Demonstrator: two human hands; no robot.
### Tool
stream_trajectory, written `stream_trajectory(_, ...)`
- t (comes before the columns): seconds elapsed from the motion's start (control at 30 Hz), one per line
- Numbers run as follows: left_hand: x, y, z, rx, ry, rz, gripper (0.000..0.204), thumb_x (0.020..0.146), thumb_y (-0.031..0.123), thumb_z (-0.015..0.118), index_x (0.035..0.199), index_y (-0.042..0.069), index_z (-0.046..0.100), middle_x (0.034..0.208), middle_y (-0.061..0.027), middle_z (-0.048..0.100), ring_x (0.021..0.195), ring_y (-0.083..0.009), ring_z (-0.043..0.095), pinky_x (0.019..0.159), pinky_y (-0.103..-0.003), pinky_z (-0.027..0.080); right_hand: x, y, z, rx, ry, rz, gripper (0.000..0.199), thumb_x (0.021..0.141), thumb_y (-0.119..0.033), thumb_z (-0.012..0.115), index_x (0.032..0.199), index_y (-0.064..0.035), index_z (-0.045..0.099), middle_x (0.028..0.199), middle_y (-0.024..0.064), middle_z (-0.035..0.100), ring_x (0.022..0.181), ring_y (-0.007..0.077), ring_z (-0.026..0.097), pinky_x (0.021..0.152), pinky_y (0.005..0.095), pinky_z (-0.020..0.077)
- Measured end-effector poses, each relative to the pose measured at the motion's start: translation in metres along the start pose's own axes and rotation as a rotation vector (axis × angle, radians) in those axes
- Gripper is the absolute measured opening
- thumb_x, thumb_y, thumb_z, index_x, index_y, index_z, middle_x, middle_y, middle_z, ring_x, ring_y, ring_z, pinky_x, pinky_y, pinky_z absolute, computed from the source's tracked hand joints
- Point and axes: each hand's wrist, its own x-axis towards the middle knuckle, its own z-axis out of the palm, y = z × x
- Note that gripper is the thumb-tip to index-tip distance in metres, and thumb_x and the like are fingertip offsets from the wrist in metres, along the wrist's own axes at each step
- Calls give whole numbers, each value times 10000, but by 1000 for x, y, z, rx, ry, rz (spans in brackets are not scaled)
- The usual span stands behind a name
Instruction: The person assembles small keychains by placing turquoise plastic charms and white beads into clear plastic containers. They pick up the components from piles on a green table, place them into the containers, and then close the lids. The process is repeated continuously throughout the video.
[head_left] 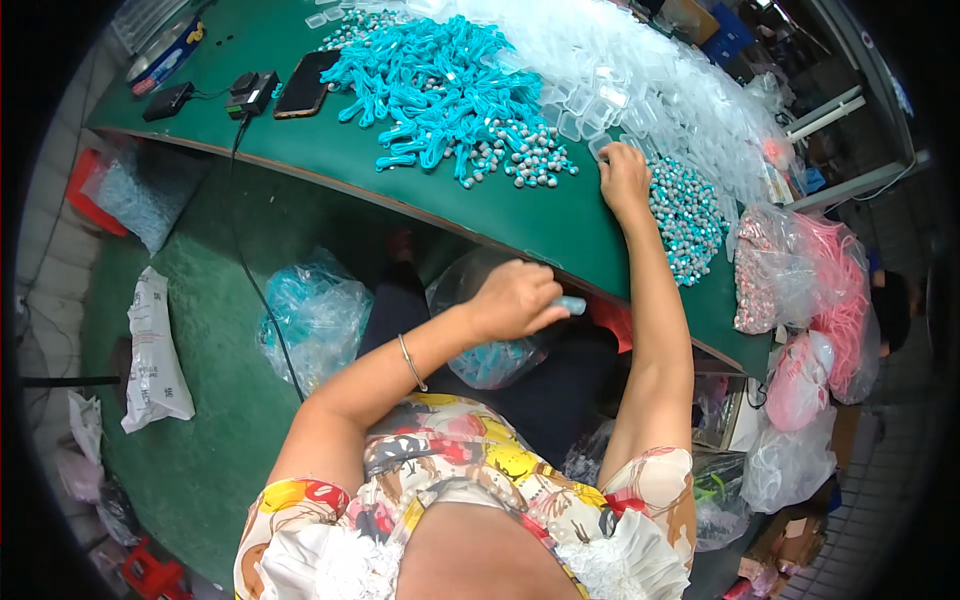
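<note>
My left hand (515, 300), with a bangle on its wrist, is closed around a small clear case (571, 305) with a bluish tint, just off the table's front edge above my lap. Only the end of that case sticks out past my fingers. Over the table, my right hand (626, 178) pinches a clear plastic case (599, 146) at the near edge of a large heap of clear cases (650, 75). Left of it lies a pile of turquoise cord bundles (440, 85) with small grey-and-turquoise beads (535, 158). More such beads (687, 220) are heaped right of my right wrist.
A phone (305, 84), a small black device (251, 93) with a hanging cable (235, 180), and a blue tape-like roll (168, 55) lie on the green table (560, 235) at left. Bags of pink cord (835, 300) and beads (760, 270) sit at its right end. Filled bags (315, 315) stand below.
</note>
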Motion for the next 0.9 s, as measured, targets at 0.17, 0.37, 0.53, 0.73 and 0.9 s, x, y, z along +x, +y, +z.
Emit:
stream_trajectory(0.17, -46, -11, 42, 73, -271, -118, 259, 788, 315, 739, 879, 86, 659, 758, -78, 583, 750, -284, 627, 689, -427, 485, -21, -25, -23, -7, -48, -61, 108, 789, -149, 721, 873, -127, 657, 915, 19, 647, 1001, 249, 585, 866, 444, 389)
stream_trajectory(0.37, 9, 3, -7, -47, 42, -66, 162, 785, 181, 728, 871, 78, 636, 748, -104, 575, 731, -322, 621, 689, -439, 491, -72, -56, -70, 78, -76, -76, 103, 786, -135, 719, 860, -116, 650, 870, 33, 623, 913, 243, 590, 834, 424, 378)
stream_trajectory(0.53, 86, -51, -21, 286, 296, -170, 126, 762, 124, 720, 873, 99, 667, 828, -97, 586, 825, -311, 603, 686, -446, 470, -86, -84, -89, 178, -112, -97, 100, 791, -137, 718, 860, -114, 649, 853, 32, 614, 880, 242, 589, 815, 408, 386)
stream_trajectory(0.73, 134, -94, 11, 622, 76, -255, 75, 765, 146, 645, 762, 131, 719, 903, -61, 638, 927, -243, 612, 774, -417, 434, -83, -89, -98, 325, -131, -72, 95, 803, -135, 710, 879, -103, 663, 878, 44, 640, 893, 252, 599, 805, 404, 403)
stream_trajectory(0.9, 130, -97, 5, 562, 87, -127, 109, 758, 97, 622, 838, 116, 693, 858, -95, 621, 845, -296, 621, 710, -448, 452, -48, -19, -65, 261, 20, 113, 102, 837, -137, 669, 932, -105, 688, 923, 76, 685, 875, 298, 638, 755, 453, 479)
